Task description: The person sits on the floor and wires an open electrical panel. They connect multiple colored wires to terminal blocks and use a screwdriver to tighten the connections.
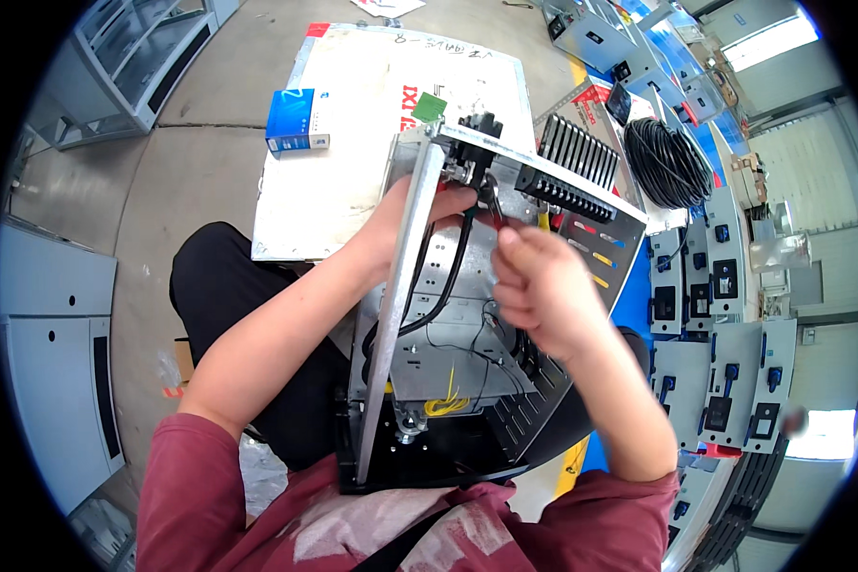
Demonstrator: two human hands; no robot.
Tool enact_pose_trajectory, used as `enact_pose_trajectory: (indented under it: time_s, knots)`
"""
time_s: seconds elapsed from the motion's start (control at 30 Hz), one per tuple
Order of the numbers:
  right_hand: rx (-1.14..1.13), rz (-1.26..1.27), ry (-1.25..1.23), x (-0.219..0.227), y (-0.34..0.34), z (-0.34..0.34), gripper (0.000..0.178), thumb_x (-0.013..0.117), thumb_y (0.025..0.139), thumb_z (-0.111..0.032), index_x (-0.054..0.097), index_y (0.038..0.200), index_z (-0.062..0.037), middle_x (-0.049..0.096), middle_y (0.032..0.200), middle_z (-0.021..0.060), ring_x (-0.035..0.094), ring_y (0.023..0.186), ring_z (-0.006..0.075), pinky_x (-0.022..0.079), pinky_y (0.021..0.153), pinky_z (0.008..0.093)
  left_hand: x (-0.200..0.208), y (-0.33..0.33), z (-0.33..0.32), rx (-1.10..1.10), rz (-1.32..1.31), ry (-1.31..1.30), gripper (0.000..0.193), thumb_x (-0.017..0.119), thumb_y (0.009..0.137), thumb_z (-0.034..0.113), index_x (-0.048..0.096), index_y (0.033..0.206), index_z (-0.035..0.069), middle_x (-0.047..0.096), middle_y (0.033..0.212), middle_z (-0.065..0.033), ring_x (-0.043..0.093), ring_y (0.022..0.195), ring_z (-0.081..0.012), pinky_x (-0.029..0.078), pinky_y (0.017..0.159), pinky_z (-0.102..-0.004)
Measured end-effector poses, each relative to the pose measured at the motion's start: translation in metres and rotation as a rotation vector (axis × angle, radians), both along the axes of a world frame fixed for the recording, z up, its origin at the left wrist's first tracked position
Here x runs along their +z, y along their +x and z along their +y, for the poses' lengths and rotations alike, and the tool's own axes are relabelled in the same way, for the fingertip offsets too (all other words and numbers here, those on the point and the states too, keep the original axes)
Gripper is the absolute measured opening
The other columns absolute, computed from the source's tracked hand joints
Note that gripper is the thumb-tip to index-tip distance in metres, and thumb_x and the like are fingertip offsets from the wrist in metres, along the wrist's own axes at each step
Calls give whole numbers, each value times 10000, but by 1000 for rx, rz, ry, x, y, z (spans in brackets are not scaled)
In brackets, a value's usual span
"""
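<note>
A metal equipment chassis point(439, 357) stands in front of me, with a silver frame bar point(383, 357) along its left side. My left hand point(412, 214) reaches behind the bar. Its fingers close at the upper end of a thick black cable point(463, 257), just below a black connector block point(477, 148); the thumb is hidden. From the right, my right hand point(543, 281) is curled round the red handle of a hand tool point(490, 191). The tool's metal head is up against the fittings beneath the block, close to my left fingertips. Its exact kind is unclear.
A blue-and-white box point(294, 121) lies on the large white board point(353, 181) beyond the chassis. Coiled yellow wire point(445, 407) sits low inside it. A black terminal strip point(567, 194) lines its upper right edge. Right stand a black cable coil point(667, 162) and several grey panels; grey cabinets point(57, 343) stand left.
</note>
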State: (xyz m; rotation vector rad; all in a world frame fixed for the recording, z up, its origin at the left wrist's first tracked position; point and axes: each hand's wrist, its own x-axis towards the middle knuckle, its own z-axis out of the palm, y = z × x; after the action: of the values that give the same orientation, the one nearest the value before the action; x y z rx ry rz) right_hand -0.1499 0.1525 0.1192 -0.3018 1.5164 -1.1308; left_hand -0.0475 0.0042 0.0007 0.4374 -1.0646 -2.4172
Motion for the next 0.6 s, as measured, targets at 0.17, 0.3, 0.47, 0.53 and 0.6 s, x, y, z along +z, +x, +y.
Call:
enact_pose_trajectory:
  time_s: [0.17,0.3,0.47,0.53,0.6]
  knots:
    - [-41,107,-55,-53,18,24,368,450,1145,-287,542,1425,-66,445,780,-66,382,625,51,334,550,226,5,2,4,-30,74,26,379,661,1011,129,574,1355,-5,692,1227,-174,689,1116,-257,582,955,-427]
    - [-6,329,-184,-81,8,16,490,453,1149,-285,452,1576,-46,593,1044,-8,492,903,72,410,873,230,-6,0,-1,7,13,-60,387,654,1010,137,596,1361,-16,680,1290,-145,668,1204,-270,533,1037,-423]
    - [-49,378,-296,-91,12,1,492,455,1150,-255,442,1580,-17,609,1340,85,519,1221,139,365,1119,297,-4,-1,-1,10,1,-54,392,662,1002,120,596,1360,-26,682,1281,-155,668,1198,-274,519,1081,-425]
    - [-85,354,-325,-99,14,-4,490,448,1150,-238,434,1585,-13,575,1434,116,498,1316,165,345,1160,314,-2,0,0,10,41,-53,389,664,1002,123,599,1356,-26,689,1266,-156,668,1195,-270,513,1094,-420]
    - [-123,301,-353,-102,18,-8,489,446,1149,-217,425,1591,-8,532,1528,147,468,1415,195,324,1199,331,-1,0,1,-6,71,-24,377,667,999,120,606,1342,-26,697,1251,-153,667,1193,-257,509,1092,-403]
